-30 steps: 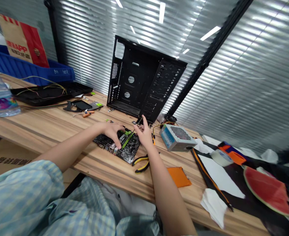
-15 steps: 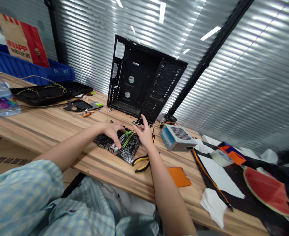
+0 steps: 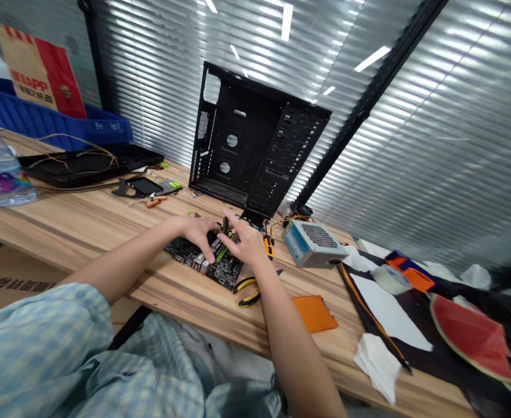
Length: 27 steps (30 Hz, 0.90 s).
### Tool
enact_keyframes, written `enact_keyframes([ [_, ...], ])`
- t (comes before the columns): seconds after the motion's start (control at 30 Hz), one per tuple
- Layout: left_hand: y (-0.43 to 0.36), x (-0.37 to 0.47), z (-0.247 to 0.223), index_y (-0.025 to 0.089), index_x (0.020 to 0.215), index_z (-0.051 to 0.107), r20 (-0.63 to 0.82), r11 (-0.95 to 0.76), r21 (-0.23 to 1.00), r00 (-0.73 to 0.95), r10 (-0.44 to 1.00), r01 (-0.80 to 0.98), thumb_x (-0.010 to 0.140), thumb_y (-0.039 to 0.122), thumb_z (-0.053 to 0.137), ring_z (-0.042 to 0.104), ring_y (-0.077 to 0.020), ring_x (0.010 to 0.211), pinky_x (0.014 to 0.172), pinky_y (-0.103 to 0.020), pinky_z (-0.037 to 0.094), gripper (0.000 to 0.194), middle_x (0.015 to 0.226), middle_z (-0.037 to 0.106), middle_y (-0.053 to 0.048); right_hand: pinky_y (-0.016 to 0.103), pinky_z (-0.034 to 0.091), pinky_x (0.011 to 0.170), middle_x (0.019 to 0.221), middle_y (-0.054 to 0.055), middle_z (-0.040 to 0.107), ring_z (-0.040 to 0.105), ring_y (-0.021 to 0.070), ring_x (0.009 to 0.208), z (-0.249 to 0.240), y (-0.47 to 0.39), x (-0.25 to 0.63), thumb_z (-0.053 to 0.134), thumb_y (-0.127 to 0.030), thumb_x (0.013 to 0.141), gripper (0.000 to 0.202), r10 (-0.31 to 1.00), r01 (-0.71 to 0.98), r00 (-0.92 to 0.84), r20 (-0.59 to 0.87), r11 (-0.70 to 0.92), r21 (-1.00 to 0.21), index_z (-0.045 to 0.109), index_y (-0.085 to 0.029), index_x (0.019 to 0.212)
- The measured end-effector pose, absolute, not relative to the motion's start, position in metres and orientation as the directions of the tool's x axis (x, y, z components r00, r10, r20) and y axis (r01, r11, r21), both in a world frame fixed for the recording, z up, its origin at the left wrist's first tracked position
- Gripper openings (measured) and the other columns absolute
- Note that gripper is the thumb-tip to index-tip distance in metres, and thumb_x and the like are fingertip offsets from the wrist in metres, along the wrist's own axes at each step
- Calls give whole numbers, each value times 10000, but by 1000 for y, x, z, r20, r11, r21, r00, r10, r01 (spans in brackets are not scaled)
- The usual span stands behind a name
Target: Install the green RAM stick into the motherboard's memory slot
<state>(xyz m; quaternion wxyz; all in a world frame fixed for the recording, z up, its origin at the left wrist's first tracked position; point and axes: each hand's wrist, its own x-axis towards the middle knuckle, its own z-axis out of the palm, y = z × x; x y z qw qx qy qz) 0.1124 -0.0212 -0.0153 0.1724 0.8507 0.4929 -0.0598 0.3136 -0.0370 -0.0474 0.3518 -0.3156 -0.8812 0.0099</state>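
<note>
A black motherboard (image 3: 224,271) with bright green slots lies on the wooden table in front of me. My left hand (image 3: 198,233) rests across its left part, thumb and fingers spread and touching the board. Over the slots, my right hand (image 3: 246,241) holds a small dark green strip, apparently a memory stick (image 3: 225,224), between thumb and fingers. Whether the stick touches a slot is hidden by the fingers. Yellow-and-black pliers (image 3: 247,292) lie by the board's right corner, partly under my right forearm.
An open black computer case (image 3: 255,133) stands behind the board. To the right are an orange-handled tool (image 3: 268,247), a power supply (image 3: 314,242), an orange drive (image 3: 315,313) and a watermelon slice (image 3: 473,337). At left are a blue bin (image 3: 64,129) and a water bottle (image 3: 0,174).
My right hand has moved left with the memory stick, from the board's right edge to above the green slots. My left hand has stayed in place.
</note>
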Motion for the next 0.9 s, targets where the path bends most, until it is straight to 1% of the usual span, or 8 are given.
enact_keyframes([
  [0.13, -20, 113, -16, 268, 1391, 460, -290, -464, 222, 512, 809, 858, 430, 737, 735, 368, -375, 1325, 1121, -506, 223, 1104, 1467, 419, -118, 232, 488, 676, 886, -1, 685, 607, 125, 641, -51, -29, 317, 571, -395, 868, 694, 696, 556, -421, 581, 704, -441, 285, -285, 1491],
  [0.23, -18, 113, -17, 271, 1390, 465, -302, -469, 224, 518, 800, 854, 443, 739, 726, 385, -376, 1312, 1119, -519, 221, 1089, 1454, 430, -120, 205, 461, 604, 829, -35, 668, 577, 101, 581, -55, -23, 319, 586, -375, 849, 718, 767, 531, -340, 544, 634, -562, 270, -302, 1489],
  [0.37, -18, 112, -18, 239, 1401, 456, -299, -480, 219, 526, 796, 850, 466, 734, 718, 367, -391, 1317, 1111, -541, 224, 1090, 1456, 422, -132, 193, 435, 567, 777, -49, 634, 536, 85, 541, -62, -15, 320, 598, -390, 834, 738, 795, 452, -285, 536, 604, -656, 274, -275, 1487],
  [0.47, -18, 112, -17, 246, 1400, 458, -297, -478, 219, 525, 797, 850, 468, 723, 724, 363, -387, 1320, 1110, -537, 228, 1080, 1464, 414, -128, 204, 441, 576, 773, -44, 626, 523, 88, 539, -67, -10, 321, 585, -396, 840, 736, 800, 406, -261, 541, 599, -690, 267, -256, 1489],
  [0.57, -18, 112, -16, 258, 1397, 460, -302, -477, 221, 525, 796, 850, 463, 722, 726, 371, -379, 1318, 1111, -518, 240, 1076, 1465, 417, -115, 212, 447, 590, 781, -39, 633, 529, 94, 546, -65, -11, 321, 576, -394, 850, 730, 799, 438, -258, 543, 598, -672, 257, -263, 1494],
  [0.63, -19, 113, -16, 257, 1401, 454, -306, -478, 217, 524, 794, 851, 466, 727, 721, 375, -378, 1318, 1115, -509, 241, 1080, 1466, 418, -112, 213, 453, 604, 799, -37, 645, 546, 98, 564, -61, -16, 321, 578, -388, 853, 725, 787, 486, -290, 544, 611, -625, 258, -280, 1495],
  [0.83, -21, 113, -14, 236, 1434, 400, -300, -449, 207, 494, 816, 869, 462, 717, 739, 323, -392, 1350, 1122, -542, 199, 1136, 1508, 352, -136, 246, 495, 731, 977, 16, 682, 613, 135, 698, -47, -34, 312, 567, -403, 873, 632, 663, 570, -482, 573, 734, -369, 357, -306, 1461],
  [0.9, -22, 114, -13, 244, 1426, 412, -300, -441, 215, 489, 819, 871, 456, 709, 747, 330, -389, 1348, 1126, -529, 198, 1127, 1503, 368, -123, 262, 502, 777, 1047, 36, 677, 623, 148, 742, -45, -37, 310, 556, -417, 885, 603, 616, 567, -527, 585, 768, -299, 383, -299, 1451],
])
